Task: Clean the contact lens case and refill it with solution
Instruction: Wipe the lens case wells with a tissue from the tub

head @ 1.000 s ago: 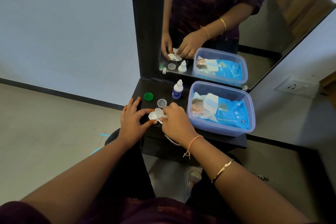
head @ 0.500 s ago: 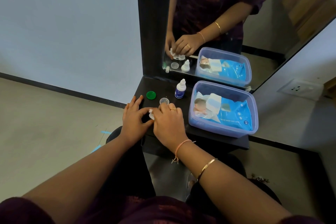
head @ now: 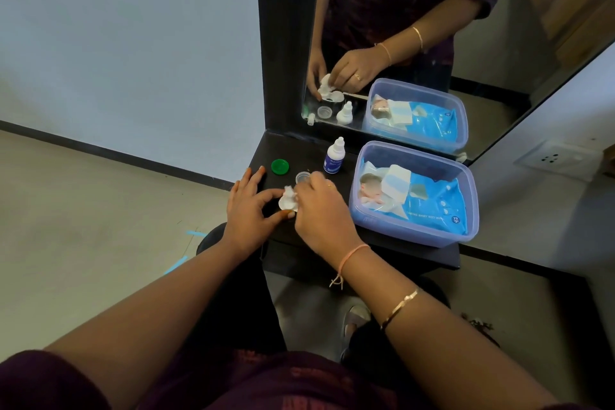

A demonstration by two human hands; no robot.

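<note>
My left hand (head: 248, 211) brackets white lens case (head: 287, 205) near shelf (head: 293, 151) front edge, thumb and forefinger. My right hand (head: 321, 210) pinches tissue wad (head: 289, 191) onto it; case wells hidden, fingertips partly covered.

Soft, rather dim, even light fills the scene; shadows on the pale blue-grey painted wall (head: 133, 43) are faint. The matte black shelf (head: 289, 150) swallows detail, while the small white contact lens case (head: 285, 206) and crumpled white tissue (head: 290, 191) merge into one pale blob. The wide lens bows the dark skirting strip (head: 100, 149) and the tall black-framed mirror (head: 482, 83); the near forearms (head: 149, 303) look soft.
</note>
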